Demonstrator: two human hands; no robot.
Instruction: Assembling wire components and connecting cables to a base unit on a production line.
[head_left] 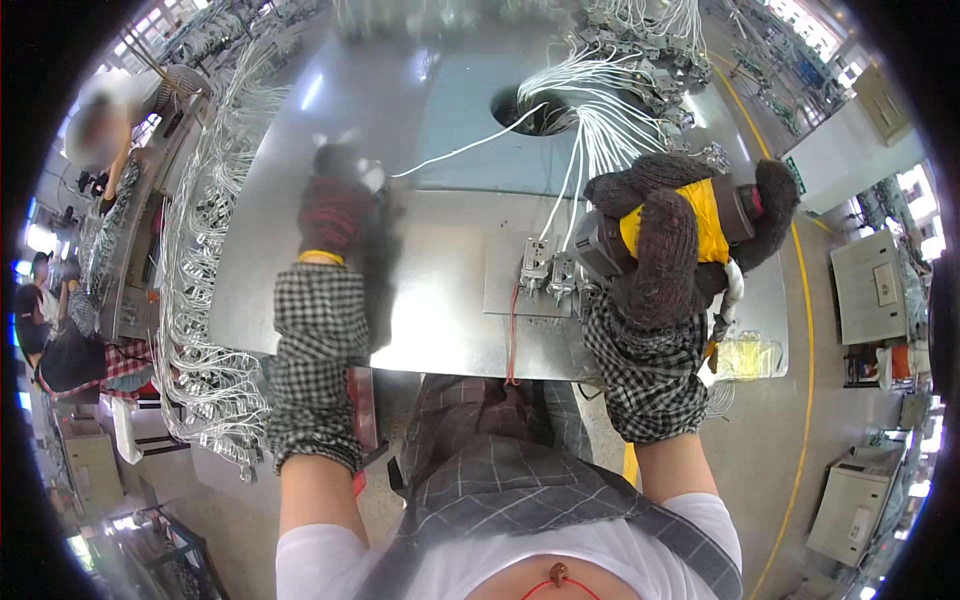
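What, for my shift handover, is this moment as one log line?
left hand: blurred, at white cable end | right hand: gripping yellow-wrapped dark tool | metal parts: on table

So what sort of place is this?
Probably a factory workshop: many white cables bunch over a metal table, a gloved right hand grips a dark tool, and a yellow line marks the floor.

Head-worn fisheye looks down onto metal table.

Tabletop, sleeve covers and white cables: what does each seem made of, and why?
Tabletop: probably sheet metal, smooth and shiny, from its bright reflections.
Sleeve covers: likely woven cloth, matte, creased and checked.
White cables: perhaps plastic-coated, smooth, bending in loose curves.
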